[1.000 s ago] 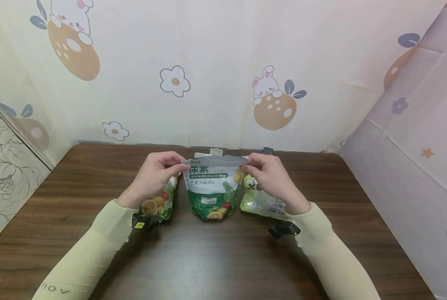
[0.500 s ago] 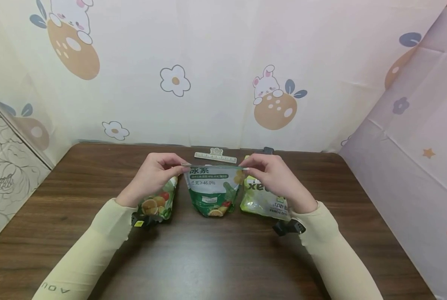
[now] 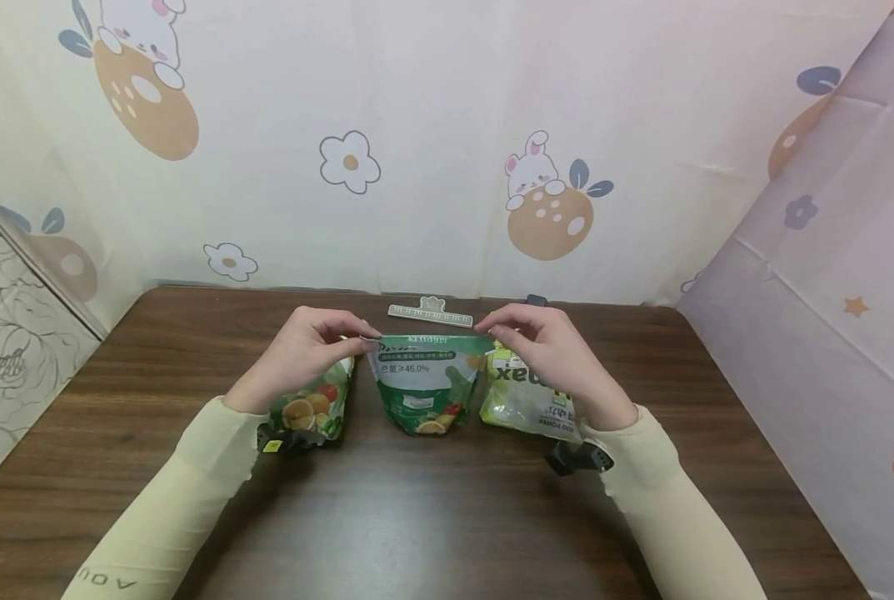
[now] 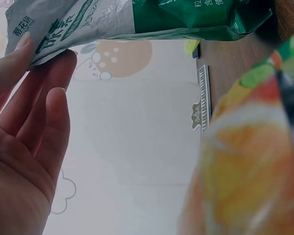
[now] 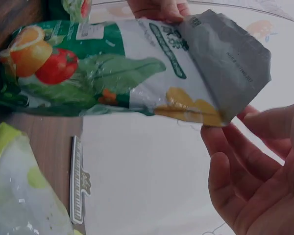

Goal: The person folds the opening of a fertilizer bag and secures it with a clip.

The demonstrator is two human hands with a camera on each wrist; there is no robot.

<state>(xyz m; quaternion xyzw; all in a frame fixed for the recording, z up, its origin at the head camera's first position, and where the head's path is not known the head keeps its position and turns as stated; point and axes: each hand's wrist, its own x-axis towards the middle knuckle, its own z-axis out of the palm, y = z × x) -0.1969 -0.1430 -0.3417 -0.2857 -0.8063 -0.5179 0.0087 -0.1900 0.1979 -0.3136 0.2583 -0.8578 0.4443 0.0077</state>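
A green and white urea fertilizer pouch (image 3: pixel 426 385) stands upright on the table between the two hands. My left hand (image 3: pixel 307 348) pinches its upper left corner, thumb in front and fingers behind. At the opposite corner, my right hand (image 3: pixel 547 346) pinches the top edge between thumb and fingers. A green strip lies along the pouch's top in the head view. In the right wrist view, the top part shows as a creased silver flap (image 5: pixel 230 63). Behind the pouch lies a long sealing clip (image 3: pixel 432 314) with keyboard-like markings and a shaped handle.
To the left, partly behind the left wrist, stands another fruit-printed pouch (image 3: pixel 319 407). A yellow-green and white bag (image 3: pixel 525 404) lies at the right under the right forearm. A small black object (image 3: pixel 536 300) shows at the table's back edge, before a patterned curtain (image 3: pixel 432 225).
The silver top flap seen earlier has tipped over and a green strip now shows along the top. Both hands have sunk slightly, and the sealing clip behind has come fully into view.
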